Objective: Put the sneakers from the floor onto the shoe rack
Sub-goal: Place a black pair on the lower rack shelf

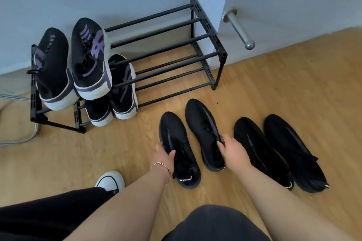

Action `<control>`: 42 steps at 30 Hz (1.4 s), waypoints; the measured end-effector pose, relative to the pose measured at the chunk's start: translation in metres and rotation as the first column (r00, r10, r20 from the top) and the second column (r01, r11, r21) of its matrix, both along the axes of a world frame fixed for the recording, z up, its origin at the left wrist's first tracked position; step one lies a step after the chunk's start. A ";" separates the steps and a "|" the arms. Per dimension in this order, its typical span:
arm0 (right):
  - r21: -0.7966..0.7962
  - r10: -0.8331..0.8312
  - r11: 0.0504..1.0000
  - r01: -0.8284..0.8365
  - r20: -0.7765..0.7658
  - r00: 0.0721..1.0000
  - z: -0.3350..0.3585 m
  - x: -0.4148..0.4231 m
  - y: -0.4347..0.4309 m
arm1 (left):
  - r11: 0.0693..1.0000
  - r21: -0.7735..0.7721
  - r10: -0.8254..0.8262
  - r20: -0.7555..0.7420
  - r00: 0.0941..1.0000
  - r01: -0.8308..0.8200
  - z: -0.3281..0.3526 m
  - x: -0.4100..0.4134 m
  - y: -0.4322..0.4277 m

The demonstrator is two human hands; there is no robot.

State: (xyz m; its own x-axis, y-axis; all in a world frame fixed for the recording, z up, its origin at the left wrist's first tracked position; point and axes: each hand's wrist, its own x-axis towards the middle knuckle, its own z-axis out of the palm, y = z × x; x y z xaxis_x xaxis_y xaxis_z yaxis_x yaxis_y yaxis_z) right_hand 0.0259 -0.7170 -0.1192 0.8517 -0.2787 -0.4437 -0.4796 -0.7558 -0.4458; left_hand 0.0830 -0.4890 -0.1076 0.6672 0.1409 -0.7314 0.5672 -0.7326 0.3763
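Two pairs of black sneakers lie on the wooden floor in front of a black two-tier shoe rack (221,55). My left hand (163,155) grips the left sneaker of the nearer pair (176,139) at its collar. My right hand (234,151) grips the right sneaker of that pair (201,123) at its opening. Both shoes rest on the floor. The second black pair (278,146) lies to the right, untouched. A black-and-purple pair (72,62) sits on the rack's top tier at the left, and another such pair (119,92) on the bottom tier.
A white door with a metal handle (238,27) stands right of the rack. The rack backs onto a white wall. My white-toed shoe (110,181) is on the floor at lower left. Grey cables (19,139) run along the floor left of the rack.
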 end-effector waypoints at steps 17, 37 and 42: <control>0.465 -0.396 0.755 0.463 -0.239 0.886 -0.006 0.002 -0.002 | 0.826 -0.341 0.430 -0.135 0.893 -0.449 -0.031 -0.012 0.012; 0.597 -0.414 0.696 0.399 -0.120 0.902 0.034 0.099 -0.001 | 0.739 -0.540 0.495 0.028 0.868 -0.404 0.013 0.089 0.024; 0.608 -0.454 0.684 0.403 -0.077 0.888 0.040 0.144 0.003 | 0.762 -0.540 0.469 0.078 0.880 -0.358 0.019 0.130 0.019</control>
State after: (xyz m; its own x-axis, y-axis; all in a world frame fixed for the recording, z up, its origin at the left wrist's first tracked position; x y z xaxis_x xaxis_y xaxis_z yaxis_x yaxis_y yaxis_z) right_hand 0.1697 -0.7142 -0.0797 0.7426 -0.3241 -0.5861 -0.6309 -0.0450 -0.7745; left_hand 0.2133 -0.4700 -0.0884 0.7655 0.0931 -0.6367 0.6434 -0.1241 0.7554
